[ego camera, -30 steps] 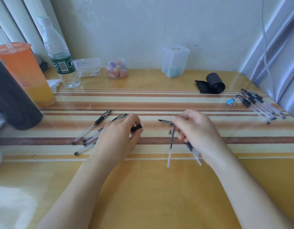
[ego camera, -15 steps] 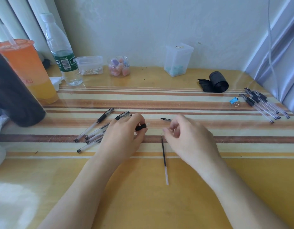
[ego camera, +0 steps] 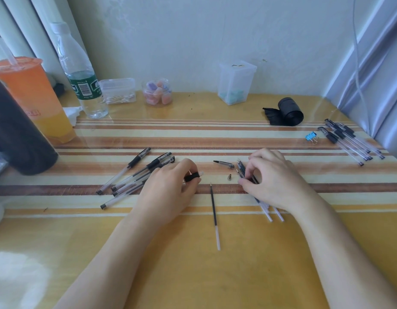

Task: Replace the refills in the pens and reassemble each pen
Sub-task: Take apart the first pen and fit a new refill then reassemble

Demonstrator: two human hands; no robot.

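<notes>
My left hand point(ego camera: 168, 192) gripped the pen barrel point(ego camera: 192, 176) while my right hand point(ego camera: 275, 181) pinched the refill bundle point(ego camera: 242, 169) on the surface point(ego camera: 193, 264). One loose refill point(ego camera: 214, 208) lay between them. I judged it best to peel off just one, tip forward.

Bench point(ego camera: 215, 282): smooth, glossy clear overlay on a striped wood-look top. Pens point(ego camera: 135, 161) at 9 o'clock: clear plastic barrels, matt black sleeves. Loose refill point(ego camera: 214, 210), centre: thin plastic tube, dark above, translucent below. Pen tip point(ego camera: 229, 176): dull metal. Water bottle point(ego camera: 81, 72), 10 o'clock: clear plastic. Bag roll point(ego camera: 290, 111), 2 o'clock: black plastic film, slight sheen.
</notes>
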